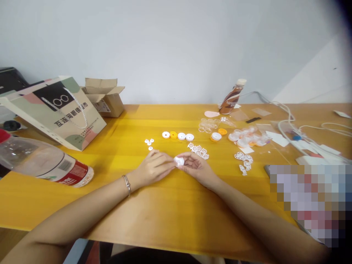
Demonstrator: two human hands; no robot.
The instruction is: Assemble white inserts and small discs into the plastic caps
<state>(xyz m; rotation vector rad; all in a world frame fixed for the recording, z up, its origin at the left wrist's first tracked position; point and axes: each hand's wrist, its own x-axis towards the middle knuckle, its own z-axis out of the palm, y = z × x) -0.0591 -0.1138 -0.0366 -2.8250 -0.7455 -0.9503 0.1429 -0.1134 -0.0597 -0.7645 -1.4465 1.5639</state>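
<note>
Between my two hands, a small white round plastic piece (179, 161) is held above the table. My right hand (197, 169) is closed, pinching it from the right with thumb and fingers. From the left, my left hand (155, 167) has its fingers closed together at the edge of the same piece; its thumb is mostly hidden. Just beyond are a row of white and yellow round plastic cases (181, 136), a pile of white openwork discs (197, 149) and several small white pegged discs (150, 142).
A tilted large bottle (67, 168), paper bag (74, 121) and open cardboard box (108, 101) stand left. Farther right are clear rings (207, 125), bagged round parts (247, 137), more openwork pieces (243, 161), a brown drink bottle (231, 99) and white cables (284, 126). A blurred-out patch covers the lower right.
</note>
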